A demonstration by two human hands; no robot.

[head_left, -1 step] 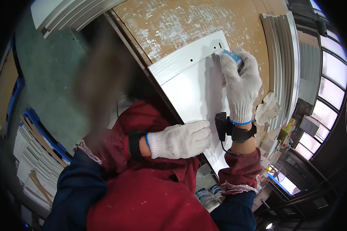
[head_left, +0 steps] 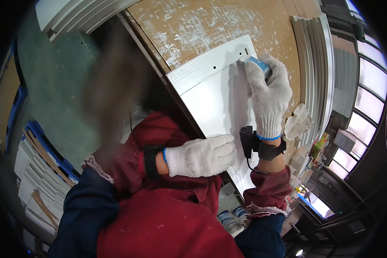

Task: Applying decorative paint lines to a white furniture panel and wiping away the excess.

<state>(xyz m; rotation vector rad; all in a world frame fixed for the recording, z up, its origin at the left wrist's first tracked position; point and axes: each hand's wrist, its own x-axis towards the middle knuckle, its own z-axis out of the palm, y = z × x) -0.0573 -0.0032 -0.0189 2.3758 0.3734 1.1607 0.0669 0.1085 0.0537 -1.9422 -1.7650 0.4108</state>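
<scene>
A long white panel (head_left: 206,101) lies across the worktable, with a raised white strip (head_left: 217,57) with small dark holes at its far end. My right hand (head_left: 268,84), in a white knit glove, is closed around a small blue block (head_left: 259,64) with a whitish end. The block is held against the panel close to where the strip meets it, near the right end of that seam. My left hand (head_left: 204,157), gloved too, lies flat on the panel's near left edge, fingers stretched out and holding nothing.
The brown tabletop (head_left: 189,30) is smeared with white. Stacks of white strips stand along its right side (head_left: 314,60) and far left corner (head_left: 81,15). A crumpled whitish glove or cloth (head_left: 299,121) lies right of my wrist. More panels (head_left: 43,180) are piled on the left floor.
</scene>
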